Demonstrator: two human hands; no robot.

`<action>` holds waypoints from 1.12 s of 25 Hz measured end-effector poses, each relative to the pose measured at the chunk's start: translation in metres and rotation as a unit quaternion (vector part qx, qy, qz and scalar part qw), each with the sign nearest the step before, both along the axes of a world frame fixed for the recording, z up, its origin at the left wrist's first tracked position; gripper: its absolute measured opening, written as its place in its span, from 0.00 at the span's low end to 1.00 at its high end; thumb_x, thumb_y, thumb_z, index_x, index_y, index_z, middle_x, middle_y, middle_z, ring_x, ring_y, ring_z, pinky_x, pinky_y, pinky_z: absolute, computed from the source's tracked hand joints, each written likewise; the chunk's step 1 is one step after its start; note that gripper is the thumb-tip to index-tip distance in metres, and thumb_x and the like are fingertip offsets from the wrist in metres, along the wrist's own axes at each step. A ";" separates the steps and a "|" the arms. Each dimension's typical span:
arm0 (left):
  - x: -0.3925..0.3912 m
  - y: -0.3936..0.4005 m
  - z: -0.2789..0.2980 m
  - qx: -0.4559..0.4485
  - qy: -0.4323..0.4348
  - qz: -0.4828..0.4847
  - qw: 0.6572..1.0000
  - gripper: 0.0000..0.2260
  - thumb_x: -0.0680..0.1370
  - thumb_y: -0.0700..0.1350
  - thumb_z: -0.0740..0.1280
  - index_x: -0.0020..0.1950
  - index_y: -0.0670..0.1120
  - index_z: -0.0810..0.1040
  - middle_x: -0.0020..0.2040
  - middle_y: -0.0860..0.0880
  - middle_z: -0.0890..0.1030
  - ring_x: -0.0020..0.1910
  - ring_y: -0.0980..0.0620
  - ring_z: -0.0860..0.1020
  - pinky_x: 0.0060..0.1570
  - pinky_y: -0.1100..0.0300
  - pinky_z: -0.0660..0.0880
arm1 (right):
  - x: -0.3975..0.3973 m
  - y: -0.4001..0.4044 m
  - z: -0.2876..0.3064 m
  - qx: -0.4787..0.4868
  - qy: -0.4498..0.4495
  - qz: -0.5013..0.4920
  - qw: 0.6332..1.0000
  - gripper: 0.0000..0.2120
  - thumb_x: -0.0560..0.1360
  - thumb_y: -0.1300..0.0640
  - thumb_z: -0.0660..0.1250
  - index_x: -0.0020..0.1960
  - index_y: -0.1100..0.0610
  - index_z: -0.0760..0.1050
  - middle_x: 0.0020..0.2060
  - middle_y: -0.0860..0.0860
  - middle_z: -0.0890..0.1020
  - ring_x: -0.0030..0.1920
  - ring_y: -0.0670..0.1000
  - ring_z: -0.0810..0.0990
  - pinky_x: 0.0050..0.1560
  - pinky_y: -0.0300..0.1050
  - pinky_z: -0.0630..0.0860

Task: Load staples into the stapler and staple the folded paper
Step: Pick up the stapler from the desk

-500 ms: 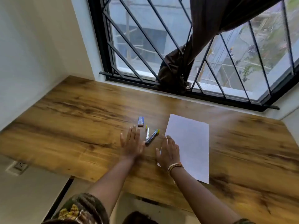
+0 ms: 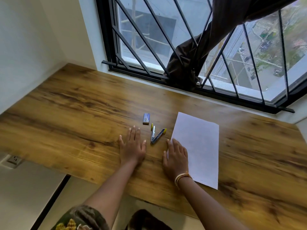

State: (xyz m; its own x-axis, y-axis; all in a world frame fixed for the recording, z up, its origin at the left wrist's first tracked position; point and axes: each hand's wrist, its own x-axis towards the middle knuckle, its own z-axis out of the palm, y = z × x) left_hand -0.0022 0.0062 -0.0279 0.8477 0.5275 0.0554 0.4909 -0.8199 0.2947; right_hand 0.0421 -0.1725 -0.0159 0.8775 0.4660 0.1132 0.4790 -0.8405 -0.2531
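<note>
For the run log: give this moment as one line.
left hand: flat on desk | right hand: flat on paper edge | stapler: open, untouched | staple box: untouched

Wooden desk (image 2: 74,105) with dark grain fills corner, set against white wall (image 2: 25,47) at left. Behind desk, window (image 2: 166,30) with black diagonal bars; daylight comes through. Brown curtain (image 2: 186,63) bunched on sill, knotted through bars. Wall socket (image 2: 15,159) below desk edge at left. Buildings outside, blurred.

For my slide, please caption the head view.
Both hands flat beside opened stapler, staple box and paper.
</note>
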 end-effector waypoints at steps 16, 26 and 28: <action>-0.001 -0.001 0.005 -0.013 -0.017 0.025 0.999 0.25 0.77 0.53 0.57 0.75 0.50 0.63 0.77 0.48 0.62 0.77 0.49 0.58 0.72 0.39 0.52 | 0.034 0.039 0.032 0.191 0.188 -0.129 0.955 0.15 0.74 0.57 0.63 0.60 0.60 0.70 0.49 0.58 0.78 0.49 0.57 0.77 0.49 0.50 0.76; 0.003 0.002 0.010 -0.010 -0.044 0.038 0.998 0.21 0.78 0.50 0.60 0.70 0.48 0.70 0.72 0.47 0.70 0.72 0.48 0.66 0.69 0.44 0.60 | 0.057 0.067 0.021 0.201 0.301 -0.143 0.921 0.11 0.74 0.44 0.62 0.50 0.48 0.65 0.39 0.53 0.82 0.35 0.56 0.83 0.41 0.57 0.82; 0.008 0.003 0.011 -0.034 -0.070 0.061 0.995 0.17 0.77 0.48 0.61 0.65 0.48 0.74 0.68 0.47 0.74 0.68 0.47 0.70 0.64 0.48 0.65 | 0.057 0.065 0.017 0.197 0.292 -0.123 0.928 0.12 0.74 0.44 0.64 0.50 0.49 0.66 0.39 0.53 0.83 0.35 0.56 0.83 0.41 0.56 0.82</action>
